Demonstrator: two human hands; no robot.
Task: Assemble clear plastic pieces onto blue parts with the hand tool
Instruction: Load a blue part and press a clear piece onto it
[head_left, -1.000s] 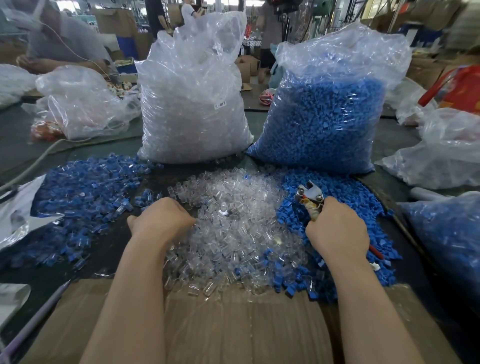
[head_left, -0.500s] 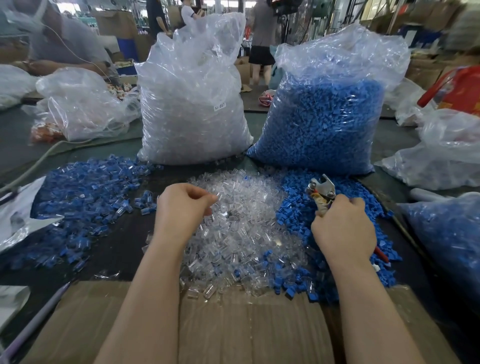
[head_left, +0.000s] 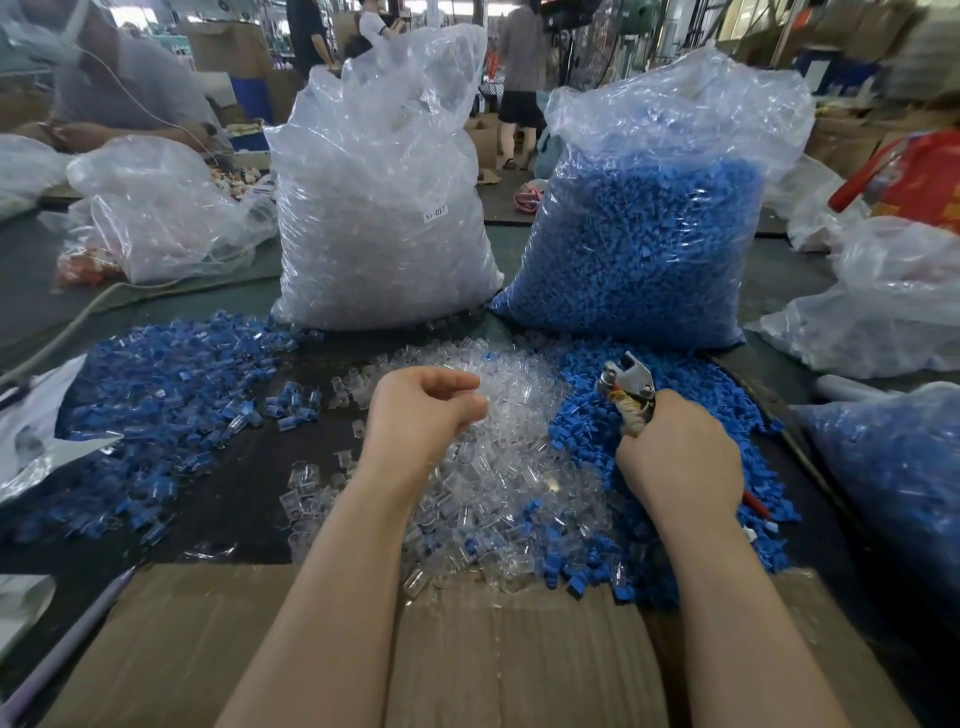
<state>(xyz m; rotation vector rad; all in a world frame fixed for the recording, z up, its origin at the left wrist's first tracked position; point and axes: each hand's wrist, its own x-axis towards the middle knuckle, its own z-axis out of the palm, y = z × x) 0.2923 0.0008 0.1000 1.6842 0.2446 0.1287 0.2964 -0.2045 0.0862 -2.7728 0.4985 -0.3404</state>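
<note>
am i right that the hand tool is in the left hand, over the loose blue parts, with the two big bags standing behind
Not quite: the head view shows the hand tool gripped in the right hand, not the left. It is over the loose blue parts, with the two big bags standing behind.

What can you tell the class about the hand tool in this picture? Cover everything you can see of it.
The hand tool looks like pliers: a grey metal head with a pivot bolt, a pale wrapped section below it, and a red handle tip showing behind the wrist. The right hand grips its handles, head tilted up and away, above the loose blue parts. Whether its jaws are open cannot be told.
</note>
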